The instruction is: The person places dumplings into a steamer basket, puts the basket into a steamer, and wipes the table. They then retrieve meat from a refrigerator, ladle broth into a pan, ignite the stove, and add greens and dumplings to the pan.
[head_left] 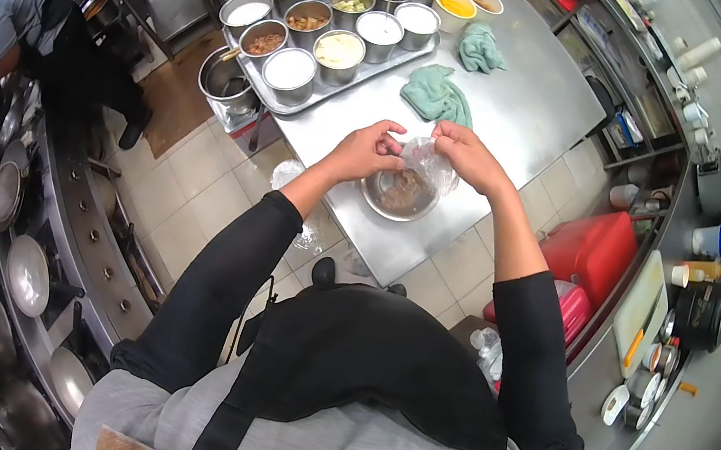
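A metal bowl (395, 216) with brownish, meat-like pieces (402, 192) in it stands near the close corner of the steel table. Over the bowl hangs a clear plastic bag (427, 159), crumpled and partly covering its far side. My right hand (472, 158) pinches the bag's upper edge between thumb and fingers. At the bag's left side is my left hand (362, 150), fingers loosely curled and thumb apart from them, over the bowl's left rim. Two green cloths lie beyond my hands, the nearer cloth (439, 94) closer to the bowl.
A tray (305, 100) of several metal containers with chopped ingredients and white powders covers the table's far left. A yellow-filled bowl (455, 8) sits behind. One person (48, 25) works at the left counter. Pans (29, 275) lie left; a red bin (588, 256) stands right.
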Action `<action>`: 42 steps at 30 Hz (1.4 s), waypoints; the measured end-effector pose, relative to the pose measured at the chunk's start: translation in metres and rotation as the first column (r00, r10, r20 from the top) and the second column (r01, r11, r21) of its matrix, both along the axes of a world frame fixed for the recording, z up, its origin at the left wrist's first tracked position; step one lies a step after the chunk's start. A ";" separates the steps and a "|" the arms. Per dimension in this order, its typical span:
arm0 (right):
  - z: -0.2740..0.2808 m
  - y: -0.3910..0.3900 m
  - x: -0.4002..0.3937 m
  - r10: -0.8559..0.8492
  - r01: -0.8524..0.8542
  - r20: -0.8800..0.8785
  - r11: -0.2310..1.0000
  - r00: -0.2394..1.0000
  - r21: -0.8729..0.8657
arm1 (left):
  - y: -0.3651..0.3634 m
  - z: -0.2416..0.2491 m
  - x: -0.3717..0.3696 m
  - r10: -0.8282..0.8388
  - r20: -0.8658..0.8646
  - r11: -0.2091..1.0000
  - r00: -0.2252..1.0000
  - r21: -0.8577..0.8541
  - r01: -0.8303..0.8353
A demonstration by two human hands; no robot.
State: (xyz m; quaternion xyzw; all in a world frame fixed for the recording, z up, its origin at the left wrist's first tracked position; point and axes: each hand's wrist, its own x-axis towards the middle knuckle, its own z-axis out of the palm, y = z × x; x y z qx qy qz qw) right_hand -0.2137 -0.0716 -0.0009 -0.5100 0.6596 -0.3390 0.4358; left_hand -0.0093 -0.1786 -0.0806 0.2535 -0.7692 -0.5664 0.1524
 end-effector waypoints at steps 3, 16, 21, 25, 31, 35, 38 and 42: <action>-0.007 0.000 -0.006 -0.055 0.058 0.140 0.998 0.989 -0.020 | -0.005 -0.013 -0.010 -0.073 0.070 0.987 0.995 -0.135 0.082; 0.007 0.000 0.001 -0.230 0.235 0.457 0.971 0.859 0.046 | 0.007 0.026 -0.009 -0.129 -0.138 0.985 0.982 0.097 0.143; 0.024 0.001 0.011 -0.218 0.241 0.325 0.970 0.920 -0.029 | -0.006 0.018 -0.021 0.003 -0.150 0.981 0.989 0.194 0.027; 0.018 0.005 0.014 -0.041 0.043 0.043 0.997 0.998 -0.062 | -0.006 0.042 -0.023 0.029 -0.165 0.947 0.986 0.321 0.026; -0.006 0.040 -0.011 -0.424 0.441 0.373 0.897 0.825 0.044 | -0.025 0.017 -0.006 -0.118 -0.038 0.991 0.992 -0.070 0.115; -0.039 0.119 -0.044 -0.556 0.739 0.735 0.665 0.390 0.111 | -0.013 0.008 0.004 -0.411 0.245 0.541 0.878 -0.709 0.452; -0.091 0.200 -0.067 -0.650 0.819 0.724 0.532 0.232 0.214 | -0.013 0.009 -0.006 -0.416 0.312 0.610 0.854 -0.601 0.517; -0.185 0.321 -0.072 -0.766 0.868 0.641 0.282 -0.053 0.408 | -0.017 0.013 -0.021 -0.437 0.380 0.721 0.815 -0.395 0.570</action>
